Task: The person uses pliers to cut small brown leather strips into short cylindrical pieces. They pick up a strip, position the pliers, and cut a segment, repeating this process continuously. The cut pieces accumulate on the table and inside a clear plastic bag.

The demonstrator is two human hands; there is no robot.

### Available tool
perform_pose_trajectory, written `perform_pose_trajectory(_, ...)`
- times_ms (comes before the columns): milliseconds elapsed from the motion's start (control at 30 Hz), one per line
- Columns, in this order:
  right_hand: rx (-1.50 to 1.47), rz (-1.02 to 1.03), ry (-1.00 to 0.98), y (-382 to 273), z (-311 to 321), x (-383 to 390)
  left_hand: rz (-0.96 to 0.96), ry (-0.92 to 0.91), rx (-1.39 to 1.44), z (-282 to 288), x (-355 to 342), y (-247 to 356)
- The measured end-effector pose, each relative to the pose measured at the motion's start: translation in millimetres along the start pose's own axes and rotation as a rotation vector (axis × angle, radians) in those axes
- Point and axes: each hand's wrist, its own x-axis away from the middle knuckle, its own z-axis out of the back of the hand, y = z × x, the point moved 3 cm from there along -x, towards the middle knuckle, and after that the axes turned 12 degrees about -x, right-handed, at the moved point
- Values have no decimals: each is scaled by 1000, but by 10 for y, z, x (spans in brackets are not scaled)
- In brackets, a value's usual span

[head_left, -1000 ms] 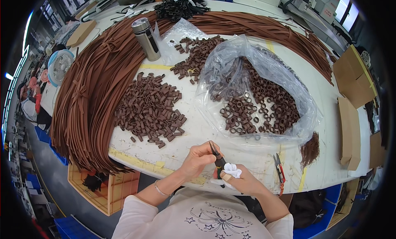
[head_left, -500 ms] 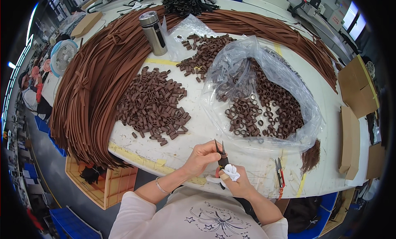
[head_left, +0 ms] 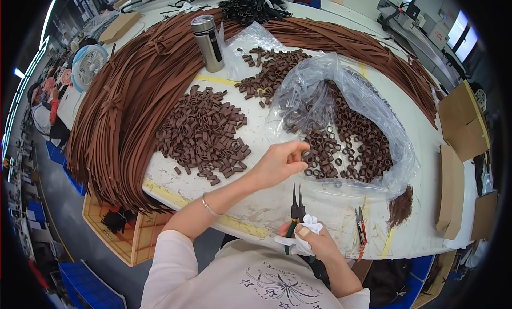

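Observation:
My left hand (head_left: 280, 164) reaches over the left edge of a clear plastic bag (head_left: 401, 182), its thumb and forefinger curled about a small brown ring (head_left: 305, 155). Many more such brown rings (head_left: 373, 149) lie in and at the mouth of the bag. Close to the table's front edge, my right hand (head_left: 322, 244) grips long-nosed pliers (head_left: 298, 210) with the two thin tips pointing away from me and slightly apart. A white cloth (head_left: 309, 227) is bunched in the same hand. Nothing shows between the pliers' tips.
Piles of flattened brown loops (head_left: 205, 133) lie left of the bag. Long brown straps (head_left: 122, 106) curve around the table's left and back. A steel flask (head_left: 208, 47) stands behind the loops. Red-handled snips (head_left: 361, 226) and a tuft of brown threads (head_left: 401, 206) lie right.
My left hand has left the pliers and moved forward and right to the rings at the bag. The right hand still holds the pliers and cloth, slightly farther right.

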Motion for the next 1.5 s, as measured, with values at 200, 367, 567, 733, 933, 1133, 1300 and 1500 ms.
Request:
perform_pose_trajectory(200,74,34,-3,-6,72,77,-201,239,-848,355,-161,-76)
perform_pose_trajectory(367,73,12,-36,-9,54,124,-216,68,-1198,788,0,-642)
perform_pose_trajectory(567,191,31,-74,-24,-54,67,-327,-126,-1220,869,45,-793)
perform_pose_trajectory(733,336,87,-134,-91,-117,37,-311,-139,-1190,862,25,-853)
perform_pose_trajectory(933,334,109,-117,-188,-207,-16,47,116,-333,812,133,-574)
perform_pose_trajectory(1133,97,-44,-144,-99,-200,-86,72,86,613,277,394,-257)
perform_pose_trajectory(1300,42,-110,-146,-89,-175,-79,82,99,542,87,448,-228)
perform_pose_trajectory(1500,-79,-140,-142,-126,-174,-53,69,175,499,47,498,-180)
